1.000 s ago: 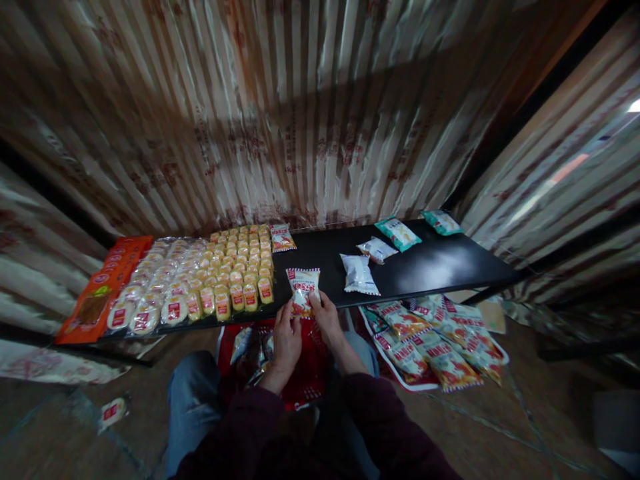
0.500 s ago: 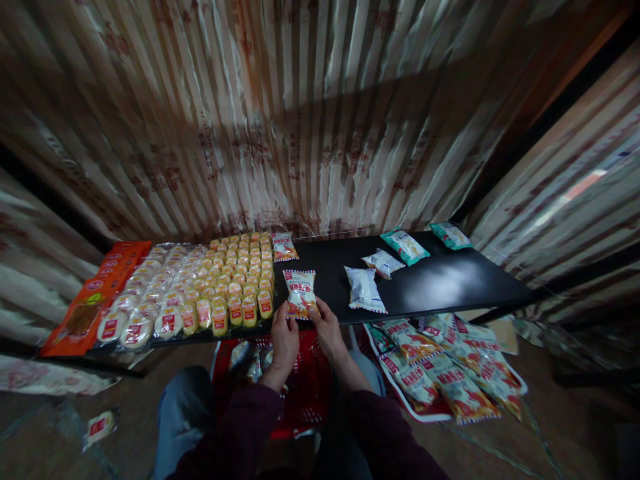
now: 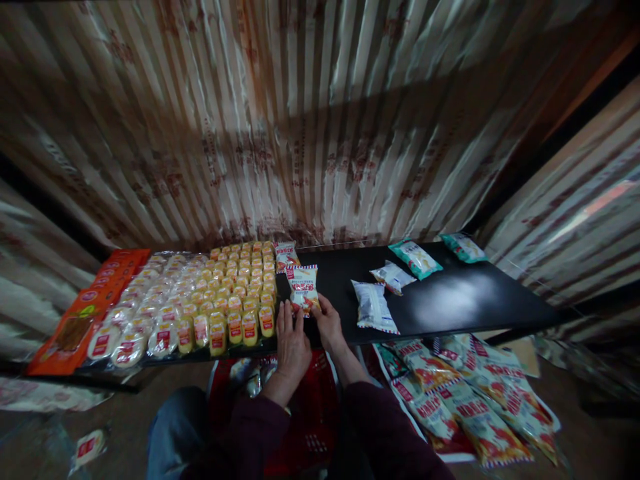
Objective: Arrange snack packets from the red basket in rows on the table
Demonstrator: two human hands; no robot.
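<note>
A small white-and-red snack bag [image 3: 303,287] lies on the black shelf, partly overlapping a similar snack bag [image 3: 287,253] behind it. My right hand [image 3: 331,327] grips its lower right corner between thumb and fingers. My left hand [image 3: 294,347] lies with fingers stretched out at the bag's lower left edge, touching it. Just left of that hand stand rows of small yellow wrapped cakes [image 3: 235,303].
Round white wrapped cakes [image 3: 163,337] and an orange packet [image 3: 85,313] fill the shelf's left. Silvery bags [image 3: 374,305] and green-and-white bags [image 3: 416,258] lie to the right. Below are a red basket [image 3: 320,400] and a heap of larger snack bags [image 3: 470,393].
The snack bag has moved back on the shelf, up against the one behind. My left hand's fingers have straightened out beside it. The view has shifted slightly.
</note>
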